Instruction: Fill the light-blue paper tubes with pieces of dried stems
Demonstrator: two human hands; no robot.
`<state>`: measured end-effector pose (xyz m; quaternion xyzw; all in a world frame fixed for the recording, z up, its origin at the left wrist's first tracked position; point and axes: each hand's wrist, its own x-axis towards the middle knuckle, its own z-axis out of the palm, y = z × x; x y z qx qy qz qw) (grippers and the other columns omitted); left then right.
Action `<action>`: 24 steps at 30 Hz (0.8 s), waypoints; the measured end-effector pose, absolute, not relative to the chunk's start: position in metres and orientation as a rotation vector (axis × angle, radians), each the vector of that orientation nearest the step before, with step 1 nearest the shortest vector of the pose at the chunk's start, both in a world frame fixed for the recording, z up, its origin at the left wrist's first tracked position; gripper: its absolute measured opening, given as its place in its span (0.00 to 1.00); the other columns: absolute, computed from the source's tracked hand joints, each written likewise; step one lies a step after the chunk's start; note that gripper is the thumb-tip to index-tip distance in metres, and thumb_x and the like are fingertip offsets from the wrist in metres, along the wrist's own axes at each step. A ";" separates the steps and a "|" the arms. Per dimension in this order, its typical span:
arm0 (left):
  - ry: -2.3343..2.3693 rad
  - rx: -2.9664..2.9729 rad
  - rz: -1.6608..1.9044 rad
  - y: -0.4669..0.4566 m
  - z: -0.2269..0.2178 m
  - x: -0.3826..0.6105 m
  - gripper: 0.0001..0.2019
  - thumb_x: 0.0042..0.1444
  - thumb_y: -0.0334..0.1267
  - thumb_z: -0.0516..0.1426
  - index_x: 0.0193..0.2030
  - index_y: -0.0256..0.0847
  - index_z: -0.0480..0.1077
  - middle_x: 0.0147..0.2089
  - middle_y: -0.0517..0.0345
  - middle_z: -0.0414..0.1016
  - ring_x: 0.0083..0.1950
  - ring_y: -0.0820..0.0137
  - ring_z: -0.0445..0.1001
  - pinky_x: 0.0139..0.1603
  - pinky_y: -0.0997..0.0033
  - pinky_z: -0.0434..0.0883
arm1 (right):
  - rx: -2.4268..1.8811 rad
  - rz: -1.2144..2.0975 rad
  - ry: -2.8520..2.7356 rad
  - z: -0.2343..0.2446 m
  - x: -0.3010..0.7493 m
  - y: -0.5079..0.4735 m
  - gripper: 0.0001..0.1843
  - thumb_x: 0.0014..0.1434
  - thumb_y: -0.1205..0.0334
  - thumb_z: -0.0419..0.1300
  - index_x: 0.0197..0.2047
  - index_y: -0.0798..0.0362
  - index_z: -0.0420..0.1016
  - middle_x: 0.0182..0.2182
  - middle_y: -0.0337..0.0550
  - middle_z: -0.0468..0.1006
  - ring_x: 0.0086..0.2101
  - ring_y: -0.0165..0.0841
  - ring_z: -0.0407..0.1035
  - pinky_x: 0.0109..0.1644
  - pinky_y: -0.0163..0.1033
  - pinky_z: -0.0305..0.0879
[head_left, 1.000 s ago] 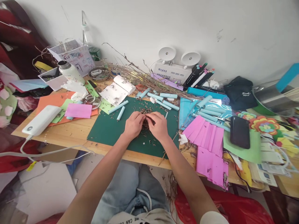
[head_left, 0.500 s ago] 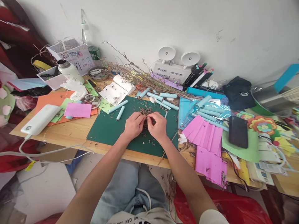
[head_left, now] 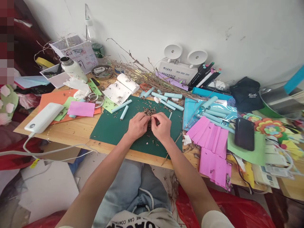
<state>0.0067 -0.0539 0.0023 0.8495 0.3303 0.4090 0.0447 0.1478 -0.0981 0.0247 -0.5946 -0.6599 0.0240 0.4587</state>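
My left hand (head_left: 138, 127) and my right hand (head_left: 161, 127) meet fingertip to fingertip over a pile of dried brown plant bits (head_left: 149, 111). Both have thumb and fingers pinched together. Whatever is between the fingers is too small to make out, though dried bits lie right beneath them. The pile rests on a dark green cutting mat (head_left: 109, 128), with crumbs scattered around it. Left of the pile lie two pale blue tubes, one of them a short tube (head_left: 123, 112). More pale blue tubes (head_left: 171, 105) lie behind my right hand.
Dry twigs (head_left: 142, 77) stretch along the back by a white twin-lamp unit (head_left: 178, 71). Pink crepe paper (head_left: 209, 134) and a black phone-like slab (head_left: 244, 134) lie to the right. At left are a white power bank (head_left: 44, 117), an open bottle (head_left: 74, 70) and orange paper (head_left: 47, 103).
The whole view has shifted slightly. Both hands stay over the pile, still pinched, with only small finger movements.
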 end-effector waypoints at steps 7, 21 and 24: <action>0.975 2.569 1.278 -0.053 0.002 0.007 0.14 0.69 0.34 0.47 0.37 0.39 0.72 0.34 0.52 0.72 0.37 0.68 0.69 0.38 0.69 0.67 | -1.520 -0.241 -1.761 0.023 0.151 -0.097 0.07 0.61 0.68 0.54 0.33 0.51 0.71 0.31 0.46 0.75 0.35 0.37 0.68 0.40 0.42 0.63; 0.982 2.560 1.228 -0.055 0.002 0.002 0.13 0.68 0.33 0.47 0.39 0.39 0.73 0.36 0.51 0.74 0.39 0.68 0.70 0.41 0.68 0.70 | -1.572 0.081 -1.423 0.028 0.161 -0.093 0.09 0.61 0.66 0.54 0.31 0.51 0.71 0.28 0.41 0.75 0.29 0.33 0.68 0.35 0.39 0.64; 1.036 2.513 1.266 -0.055 0.001 0.001 0.12 0.68 0.35 0.49 0.40 0.40 0.73 0.36 0.52 0.72 0.41 0.68 0.70 0.41 0.69 0.70 | -1.607 0.048 -1.448 0.027 0.175 -0.089 0.09 0.62 0.64 0.54 0.31 0.51 0.73 0.29 0.43 0.77 0.30 0.34 0.69 0.37 0.40 0.64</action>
